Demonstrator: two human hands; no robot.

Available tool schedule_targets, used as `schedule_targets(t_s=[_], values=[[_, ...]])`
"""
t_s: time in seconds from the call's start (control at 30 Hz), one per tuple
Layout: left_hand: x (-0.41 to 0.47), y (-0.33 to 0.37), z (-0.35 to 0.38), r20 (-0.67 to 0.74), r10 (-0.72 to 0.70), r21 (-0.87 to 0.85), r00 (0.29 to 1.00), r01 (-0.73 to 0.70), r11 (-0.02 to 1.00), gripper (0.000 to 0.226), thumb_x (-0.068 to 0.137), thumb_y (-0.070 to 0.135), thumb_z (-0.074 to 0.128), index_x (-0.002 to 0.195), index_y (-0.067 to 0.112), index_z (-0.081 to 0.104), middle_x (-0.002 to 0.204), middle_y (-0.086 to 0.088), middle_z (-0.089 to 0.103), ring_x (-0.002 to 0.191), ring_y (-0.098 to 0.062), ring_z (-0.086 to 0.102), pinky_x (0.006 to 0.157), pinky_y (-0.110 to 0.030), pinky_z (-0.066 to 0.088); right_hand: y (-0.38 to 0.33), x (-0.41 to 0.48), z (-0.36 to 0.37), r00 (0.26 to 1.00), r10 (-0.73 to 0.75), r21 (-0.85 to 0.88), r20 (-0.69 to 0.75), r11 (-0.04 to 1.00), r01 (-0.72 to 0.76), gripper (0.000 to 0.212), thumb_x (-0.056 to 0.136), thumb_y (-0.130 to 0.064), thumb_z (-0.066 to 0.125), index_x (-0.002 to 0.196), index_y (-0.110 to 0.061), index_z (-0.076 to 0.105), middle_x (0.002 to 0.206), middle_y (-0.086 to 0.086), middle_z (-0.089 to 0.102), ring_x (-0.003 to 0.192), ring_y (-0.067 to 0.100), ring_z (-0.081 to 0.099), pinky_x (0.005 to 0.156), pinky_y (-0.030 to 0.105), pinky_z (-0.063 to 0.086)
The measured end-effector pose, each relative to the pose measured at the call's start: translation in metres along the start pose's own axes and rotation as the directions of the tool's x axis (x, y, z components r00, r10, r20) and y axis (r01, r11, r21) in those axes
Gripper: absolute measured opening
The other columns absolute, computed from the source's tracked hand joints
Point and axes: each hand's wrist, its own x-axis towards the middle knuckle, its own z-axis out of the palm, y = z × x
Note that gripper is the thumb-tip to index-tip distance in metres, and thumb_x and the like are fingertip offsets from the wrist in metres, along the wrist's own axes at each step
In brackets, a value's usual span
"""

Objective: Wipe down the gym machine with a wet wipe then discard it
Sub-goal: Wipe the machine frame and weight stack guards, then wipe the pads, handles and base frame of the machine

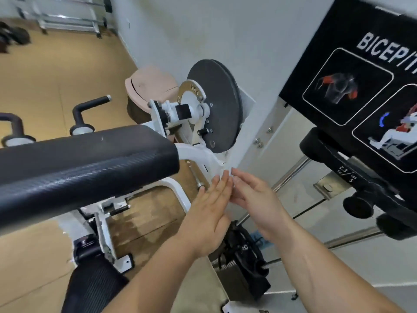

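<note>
both bare hands raised together in front of the white-framed gym machine (198, 154), just right of its long black textured arm pad (85, 161). left hand (209, 213) flat, fingers straight and close together, palm turned toward the right hand (255, 199), whose fingers curve loosely inward with the thumb low. fingertips of the two nearly meeting, with a small pale, crumpled wet wipe (230, 177) pinched or pressed between them, mostly hidden and blurred; whether the grip is firm cannot be told. wipe right against the white curved frame tube below the dark grey round cam disc (216, 105), though contact with the tube cannot be confirmed. beyond the disc, a pale pink swing-lid bin (151, 84) against the wall, partly blocked by the white pivot hardware. two black bent handles (90, 109) above the pad at left. at right, a black instruction placard (352, 75) with white lettering and muscle diagrams, and black add-on weights (347, 175) on chrome rods beneath it. tan floor all around.
</note>
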Motion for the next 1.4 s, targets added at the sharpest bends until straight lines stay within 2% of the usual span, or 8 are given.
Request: schedule_targets(t_s=[0.4,0.57,0.67,0.8,0.9,1.0,1.13,1.4], values=[[-0.241,0.03,0.067,-0.067,-0.33,-0.075,0.941,0.325,0.943,0.067,0.09,0.021,0.056,0.152,0.037,0.038,0.169,0.002,0.02,0.156,-0.014,0.016,0.12,-0.049,0.032,0.154,-0.094,0.053,0.935,0.231,-0.142,0.269,0.97,-0.199,0.014,0.098,-0.019,0.065,0.096,-0.007,0.073,0.091,0.016,0.073,0.091,0.032,0.069,0.089,0.056,0.057],[-0.306,0.026,0.059,-0.061,-0.816,-0.59,0.575,0.639,0.494,0.056,0.096,0.023,0.064,0.135,0.052,0.037,0.133,0.032,0.046,0.139,-0.008,0.042,0.11,-0.027,0.035,0.183,-0.135,0.092,0.873,0.259,-0.285,0.414,0.947,-0.147,0.016,0.097,-0.008,0.064,0.081,-0.009,0.063,0.076,0.001,0.057,0.078,0.019,0.053,0.072,0.032,0.041],[-0.33,0.012,0.049,0.081,-0.831,-0.689,0.551,0.633,0.353,0.071,0.09,0.028,0.075,0.147,0.046,0.037,0.128,0.037,0.042,0.13,-0.001,0.045,0.096,-0.017,0.04,0.185,-0.159,0.121,0.804,0.287,-0.295,0.521,0.944,-0.145,0.008,0.097,-0.013,0.066,0.095,-0.007,0.07,0.088,0.001,0.069,0.08,0.011,0.062,0.071,0.025,0.048],[-0.362,-0.027,0.033,0.092,-0.796,-0.675,0.598,0.626,0.392,0.042,0.07,0.047,0.076,0.112,0.045,0.073,0.136,0.009,0.062,0.131,-0.008,0.055,0.109,-0.037,0.046,0.191,-0.175,0.168,0.798,0.293,-0.285,0.527,0.945,-0.159,0.009,0.097,-0.016,0.07,0.099,-0.009,0.073,0.087,-0.004,0.07,0.079,0.005,0.063,0.069,0.016,0.049],[-0.392,-0.061,0.01,0.155,-0.739,-0.67,0.656,0.62,0.41,0.053,0.072,0.044,0.076,0.124,0.044,0.064,0.137,0.012,0.062,0.129,-0.007,0.057,0.11,-0.043,0.047,0.201,-0.186,0.209,0.822,0.329,-0.31,0.464,0.93,-0.197,0.009,0.097,-0.023,0.071,0.098,-0.015,0.075,0.087,-0.004,0.07,0.082,0.005,0.063,0.075,0.02,0.05],[-0.417,-0.097,-0.017,0.244,-0.63,-0.619,0.737,0.619,0.484,0.067,0.083,0.036,0.08,0.142,0.044,0.051,0.145,0.023,0.052,0.136,-0.004,0.05,0.109,-0.029,0.045,0.214,-0.201,0.251,0.829,0.353,-0.322,0.434,0.92,-0.223,0.011,0.098,-0.026,0.069,0.096,-0.017,0.075,0.084,-0.006,0.067,0.081,0.005,0.061,0.074,0.021,0.048],[-0.435,-0.129,-0.033,0.319,-0.636,-0.388,0.703,0.709,0.589,0.021,0.092,0.019,0.074,0.096,0.038,0.071,0.142,0.021,0.05,0.137,0.001,0.042,0.089,0.004,0.031,0.234,-0.207,0.294,0.856,0.364,-0.279,0.368,0.921,-0.271,0.011,0.098,-0.025,0.069,0.099,-0.016,0.076,0.09,0.0,0.072,0.084,0.007,0.064,0.076,0.025,0.052],[-0.452,-0.161,-0.007,0.296,-0.756,-0.255,0.583,0.811,0.526,0.016,0.091,0.016,0.062,0.079,0.026,0.062,0.076,0.01,0.068,0.064,0.001,0.057,0.061,-0.015,0.041,0.299,-0.206,0.308,0.729,0.539,-0.501,0.422,0.809,-0.308,0.013,0.083,-0.021,0.083,0.085,-0.022,0.07,0.077,-0.007,0.065,0.075,0.008,0.061,0.069,0.027,0.049]])
